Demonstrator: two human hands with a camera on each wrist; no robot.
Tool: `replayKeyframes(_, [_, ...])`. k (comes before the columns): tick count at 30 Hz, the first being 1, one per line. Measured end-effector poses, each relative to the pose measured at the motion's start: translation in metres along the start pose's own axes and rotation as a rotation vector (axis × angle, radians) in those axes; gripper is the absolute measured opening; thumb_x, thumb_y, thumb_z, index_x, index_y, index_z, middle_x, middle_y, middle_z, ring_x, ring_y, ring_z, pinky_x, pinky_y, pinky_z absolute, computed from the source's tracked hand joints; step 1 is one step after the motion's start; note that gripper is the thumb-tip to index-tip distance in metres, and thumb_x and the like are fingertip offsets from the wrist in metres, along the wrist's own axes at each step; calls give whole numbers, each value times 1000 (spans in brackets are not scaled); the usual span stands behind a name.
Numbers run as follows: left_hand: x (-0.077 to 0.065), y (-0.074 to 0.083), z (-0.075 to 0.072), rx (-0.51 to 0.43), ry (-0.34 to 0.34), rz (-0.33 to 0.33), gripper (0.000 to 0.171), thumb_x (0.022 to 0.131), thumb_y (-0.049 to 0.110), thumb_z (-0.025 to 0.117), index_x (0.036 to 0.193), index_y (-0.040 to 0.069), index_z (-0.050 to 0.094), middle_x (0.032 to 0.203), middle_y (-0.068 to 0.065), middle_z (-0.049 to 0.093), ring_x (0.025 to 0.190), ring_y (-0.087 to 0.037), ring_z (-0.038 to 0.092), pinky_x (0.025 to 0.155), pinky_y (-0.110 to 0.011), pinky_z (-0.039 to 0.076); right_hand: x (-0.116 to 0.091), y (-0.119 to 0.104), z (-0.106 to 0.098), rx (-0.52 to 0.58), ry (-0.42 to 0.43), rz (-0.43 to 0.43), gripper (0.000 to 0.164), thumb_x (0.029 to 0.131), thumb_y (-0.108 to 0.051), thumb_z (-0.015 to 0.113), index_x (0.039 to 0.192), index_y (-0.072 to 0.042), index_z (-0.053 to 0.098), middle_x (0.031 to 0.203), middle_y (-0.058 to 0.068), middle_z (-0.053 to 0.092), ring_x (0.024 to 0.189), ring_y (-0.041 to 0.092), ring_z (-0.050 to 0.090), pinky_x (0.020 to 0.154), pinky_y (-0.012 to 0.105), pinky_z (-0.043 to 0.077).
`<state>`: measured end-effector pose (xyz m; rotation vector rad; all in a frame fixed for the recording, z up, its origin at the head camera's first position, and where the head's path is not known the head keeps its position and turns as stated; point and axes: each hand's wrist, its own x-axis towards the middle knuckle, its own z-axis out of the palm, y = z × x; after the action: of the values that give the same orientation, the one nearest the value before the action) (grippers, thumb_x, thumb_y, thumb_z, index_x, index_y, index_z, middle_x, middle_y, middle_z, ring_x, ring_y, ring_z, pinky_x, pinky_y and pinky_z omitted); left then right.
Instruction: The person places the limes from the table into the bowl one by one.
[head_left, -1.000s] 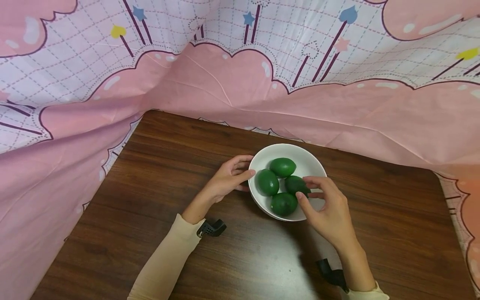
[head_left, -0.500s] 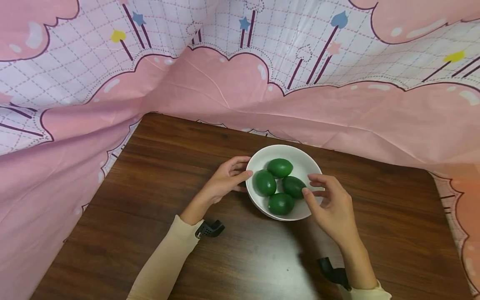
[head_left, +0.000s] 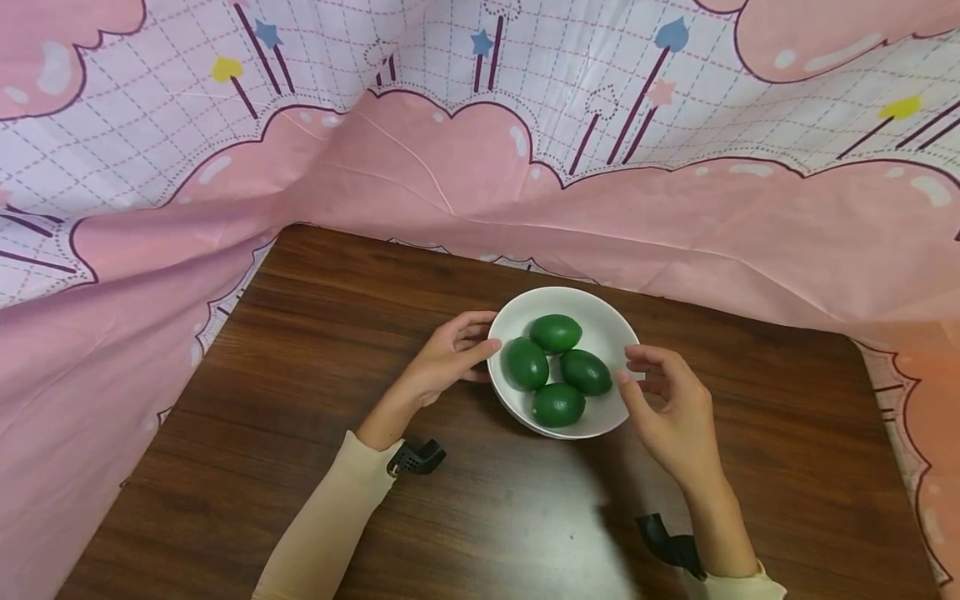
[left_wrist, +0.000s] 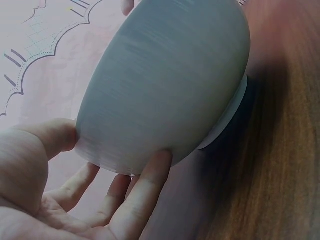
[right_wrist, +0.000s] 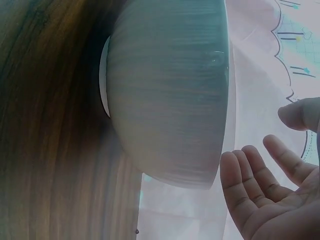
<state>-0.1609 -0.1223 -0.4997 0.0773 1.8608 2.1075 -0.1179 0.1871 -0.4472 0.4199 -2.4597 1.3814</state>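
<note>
A white bowl (head_left: pixel 517 310) stands on the wooden table, with several dark green limes lying in it. The lime on the right (head_left: pixel 587 372) is nearest to my right hand (head_left: pixel 678 421). That hand hovers at the bowl's right rim, its fingers loosely bent and holding nothing. In the right wrist view a gap shows between the thumb and the bowl. My left hand (head_left: pixel 448 354) holds the bowl's left side, thumb at the rim and fingers against the outer wall. The left wrist view shows those fingers (left_wrist: pixel 155 172) touching the wall. The limes are hidden in both wrist views.
The dark brown table (head_left: pixel 300 358) extends around the bowl on all sides. A pink and white patterned cloth (head_left: pixel 420 167) hangs behind and at the left of the table. A black wrist mount (head_left: pixel 667 546) sits on the right forearm, another on the left.
My right hand has let go of the right lime and drawn back right to the rim; the lime stays in the bowl. My left hand keeps its place on the bowl.
</note>
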Motion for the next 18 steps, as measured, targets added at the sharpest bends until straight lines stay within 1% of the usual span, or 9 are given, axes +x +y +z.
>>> replayKeyframes(6, [-3, 1, 0, 7, 14, 2, 53, 104, 13, 66, 154, 10, 49, 151, -24, 54, 128, -37, 63, 85, -49, 67, 0, 1, -3, 12, 17, 32, 33, 94, 4, 72, 127, 0, 70, 121, 15, 72, 106, 1, 67, 87, 3, 53])
replayKeyframes(12, [-4, 4, -2, 59, 38, 15, 49, 106, 17, 64, 153, 11, 51, 149, -22, 56, 129, -37, 63, 84, -47, 67, 4, 1, -6, 25, 28, 60, 31, 96, 4, 70, 126, 1, 70, 121, 11, 72, 107, 3, 67, 88, 4, 54])
replayKeyframes(15, [-6, 5, -2, 84, 49, 34, 47, 108, 19, 62, 153, 9, 51, 149, -23, 55, 131, -39, 62, 86, -47, 67, 5, 1, -7, 24, 33, 70, 30, 96, 3, 70, 126, 0, 70, 119, 11, 71, 106, 4, 68, 88, 5, 54])
replayKeyframes(18, [-9, 7, -2, 142, 89, 78, 46, 109, 21, 61, 152, 8, 53, 148, -23, 57, 133, -38, 62, 90, -49, 66, 5, 2, -8, 19, 36, 71, 30, 96, 4, 70, 126, 1, 70, 118, 13, 71, 106, 4, 68, 89, 5, 54])
